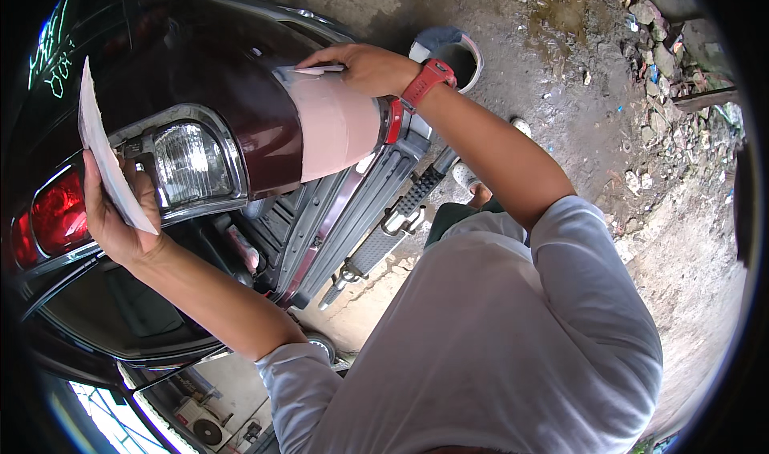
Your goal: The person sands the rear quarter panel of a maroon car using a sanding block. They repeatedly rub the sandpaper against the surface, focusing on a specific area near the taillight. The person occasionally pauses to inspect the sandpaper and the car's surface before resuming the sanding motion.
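Observation:
At the left, my left hand (120,214) grips a curved, pale flat board (108,146) held upright beside the vehicle's taillight (62,210) and clear lamp (190,166). My right hand (368,70), below a red wristwatch (428,84), has its fingers closed on a thin flat spreader (316,70) at the upper edge of a pale pink patch (336,138) on the dark maroon body panel (256,110). The patch reaches down to the panel's lower edge. The spreader's far side is partly hidden by my fingers.
A dark ridged bumper step (336,214) runs below the panel. A round bucket-like container (458,58) sits on the rough concrete ground (545,70) beyond my right hand. Rubble (657,54) lies along the right side. An outdoor air-conditioner unit (200,422) shows at lower left.

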`<action>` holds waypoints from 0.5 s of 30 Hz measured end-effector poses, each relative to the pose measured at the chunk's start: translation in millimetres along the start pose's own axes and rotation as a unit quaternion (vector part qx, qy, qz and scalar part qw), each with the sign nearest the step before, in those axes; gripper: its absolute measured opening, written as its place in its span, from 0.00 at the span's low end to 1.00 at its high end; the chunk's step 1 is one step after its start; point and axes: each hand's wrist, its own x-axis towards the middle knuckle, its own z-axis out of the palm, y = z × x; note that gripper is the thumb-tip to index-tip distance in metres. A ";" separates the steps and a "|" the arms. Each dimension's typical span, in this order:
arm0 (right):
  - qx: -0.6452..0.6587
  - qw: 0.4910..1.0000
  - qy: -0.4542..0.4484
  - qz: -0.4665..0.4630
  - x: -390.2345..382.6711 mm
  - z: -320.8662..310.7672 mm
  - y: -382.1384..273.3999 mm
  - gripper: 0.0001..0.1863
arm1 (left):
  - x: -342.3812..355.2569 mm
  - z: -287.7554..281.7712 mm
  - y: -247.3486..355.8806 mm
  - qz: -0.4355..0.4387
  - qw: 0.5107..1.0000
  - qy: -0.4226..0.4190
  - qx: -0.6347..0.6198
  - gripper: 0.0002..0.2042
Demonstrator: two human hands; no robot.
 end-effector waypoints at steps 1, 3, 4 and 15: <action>-0.010 1.000 -0.009 0.011 2.5 2.4 -6.2 0.32 | -1.5 0.0 -1.0 0.009 1.000 0.019 0.013 0.08; -0.033 0.999 -0.011 0.003 -1.4 8.8 -9.7 0.32 | -2.6 0.4 -1.1 0.002 1.000 0.002 0.012 0.09; -0.045 0.999 -0.005 -0.015 -6.9 13.7 -5.4 0.32 | -3.2 0.7 -0.8 -0.001 1.000 -0.006 0.011 0.09; -0.064 0.997 -0.035 0.003 29.1 -6.7 -2.6 0.32 | 0.9 -11.9 1.3 0.010 1.000 -0.029 -0.002 0.11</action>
